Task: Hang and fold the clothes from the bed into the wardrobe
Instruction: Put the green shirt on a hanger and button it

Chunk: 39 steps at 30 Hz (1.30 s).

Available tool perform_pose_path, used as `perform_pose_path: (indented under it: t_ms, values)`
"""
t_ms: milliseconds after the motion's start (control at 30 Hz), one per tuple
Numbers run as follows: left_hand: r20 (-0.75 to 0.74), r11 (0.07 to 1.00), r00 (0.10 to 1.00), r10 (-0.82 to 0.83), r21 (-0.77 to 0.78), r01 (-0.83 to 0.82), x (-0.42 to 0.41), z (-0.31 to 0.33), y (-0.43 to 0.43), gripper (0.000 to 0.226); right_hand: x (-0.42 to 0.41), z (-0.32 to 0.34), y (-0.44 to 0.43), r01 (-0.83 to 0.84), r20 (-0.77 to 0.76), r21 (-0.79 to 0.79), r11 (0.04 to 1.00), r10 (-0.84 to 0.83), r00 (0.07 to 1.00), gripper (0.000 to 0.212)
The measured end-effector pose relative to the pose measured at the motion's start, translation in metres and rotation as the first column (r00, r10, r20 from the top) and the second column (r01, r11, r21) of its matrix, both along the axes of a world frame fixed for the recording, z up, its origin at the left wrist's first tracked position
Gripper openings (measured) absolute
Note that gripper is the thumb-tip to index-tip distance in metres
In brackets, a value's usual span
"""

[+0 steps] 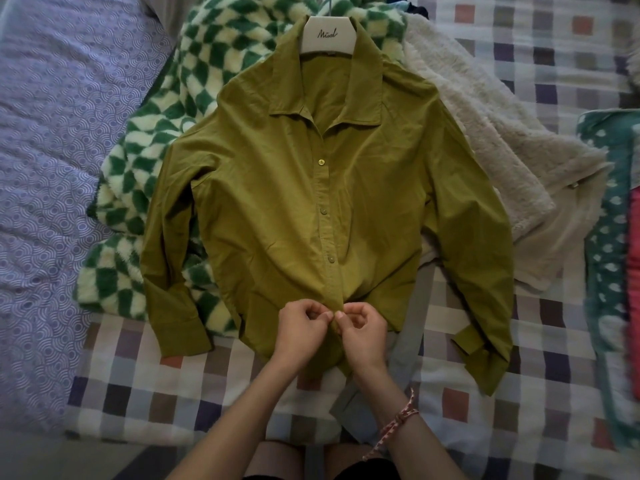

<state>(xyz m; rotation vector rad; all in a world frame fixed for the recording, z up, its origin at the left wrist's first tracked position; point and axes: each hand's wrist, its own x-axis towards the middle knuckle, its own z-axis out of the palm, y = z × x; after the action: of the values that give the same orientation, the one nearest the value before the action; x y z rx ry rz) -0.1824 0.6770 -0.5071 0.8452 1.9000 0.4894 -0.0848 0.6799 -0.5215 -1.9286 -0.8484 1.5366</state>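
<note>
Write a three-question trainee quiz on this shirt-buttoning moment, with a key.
1. True or false: the olive shirt already has a white hanger in its collar.
2. Where are the left hand and right hand working? A) collar B) placket near the hem C) a cuff
3. Fill in: the garment under the shirt's left side has a green and cream ____ pattern.

Key: 1 true; 2 B; 3 checked.
</note>
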Motion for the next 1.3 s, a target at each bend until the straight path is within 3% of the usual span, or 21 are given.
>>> perform_pose_path:
  t_ms: [133, 233, 300, 433, 500, 567, 633, 733, 833, 933, 1033, 1133, 1233, 1300]
  values:
    - [0.339, 0.958, 0.919, 0.200, -0.265, -0.111, -0.015, 0.004, 0.006, 0.010, 0.010, 0.003, 0.007, -0.385, 0.161, 0.084, 0.919, 0.369, 0.915, 0.032]
    - [0.448, 0.927, 0.867, 0.217, -0.374, -0.039, -0.025, 0.009, 0.012, 0.008, 0.015, 0.008, 0.016, -0.499, 0.138, 0.048, 0.865, 0.489, 0.861, 0.031]
    - [0.407, 0.956, 0.903, 0.136, -0.294, -0.012, -0.025, 0.008, 0.007, 0.006, 0.019, 0.010, 0.022, -0.443, 0.052, 0.003, 0.896, 0.442, 0.895, 0.025]
    - [0.381, 0.991, 0.924, -0.029, -0.108, 0.076, 0.006, 0.003, -0.024, 0.063, 0.022, 0.026, 0.027, -0.277, -0.206, -0.084, 0.957, 0.255, 0.945, 0.016]
    - [0.398, 0.996, 0.917, -0.019, 0.089, -0.018, 0.024, -0.001, -0.035, 0.048, 0.021, 0.033, 0.027, -0.332, -0.259, -0.084, 0.939, 0.302, 0.918, 0.014]
    - [0.380, 0.971, 0.908, 0.174, 0.088, -0.223, 0.031, 0.000, -0.033, 0.027, 0.019, 0.036, 0.027, -0.349, -0.287, -0.065, 0.935, 0.318, 0.904, 0.012]
    - [0.362, 0.940, 0.878, 0.314, 0.009, -0.340, 0.027, -0.001, -0.032, 0.023, 0.023, 0.036, 0.028, -0.299, -0.281, -0.035, 0.954, 0.278, 0.919, 0.011]
    - [0.361, 0.935, 0.863, 0.355, -0.120, -0.334, 0.014, -0.002, -0.034, 0.013, 0.034, 0.029, 0.023, -0.391, -0.168, 0.010, 0.921, 0.387, 0.907, 0.014]
    - [0.394, 0.913, 0.826, 0.403, -0.240, -0.331, 0.002, 0.000, -0.039, 0.008, 0.036, 0.024, 0.005, -0.629, -0.070, -0.039, 0.777, 0.626, 0.777, 0.017]
    - [0.376, 0.918, 0.844, 0.383, -0.261, -0.300, -0.002, 0.006, -0.045, 0.013, 0.033, 0.026, -0.015, -0.694, -0.012, -0.021, 0.720, 0.694, 0.720, 0.020]
    - [0.395, 0.919, 0.839, 0.375, -0.275, -0.282, 0.003, 0.015, -0.049, 0.013, 0.031, 0.020, -0.027, -0.765, 0.170, 0.046, 0.642, 0.750, 0.639, 0.024]
    - [0.417, 0.916, 0.825, 0.381, -0.293, -0.275, 0.005, 0.023, -0.055, 0.015, 0.031, 0.020, -0.033, -0.832, 0.277, 0.071, 0.551, 0.790, 0.547, 0.005]
    - [0.370, 0.928, 0.861, 0.350, -0.263, -0.264, 0.005, 0.026, -0.066, 0.014, 0.032, 0.023, -0.037, -0.842, 0.298, 0.076, 0.534, 0.794, 0.531, 0.007]
    - [0.220, 0.946, 0.927, 0.304, -0.186, -0.266, 0.007, 0.028, -0.075, 0.014, 0.034, 0.027, -0.039, -0.811, 0.315, 0.085, 0.579, 0.756, 0.573, 0.008]
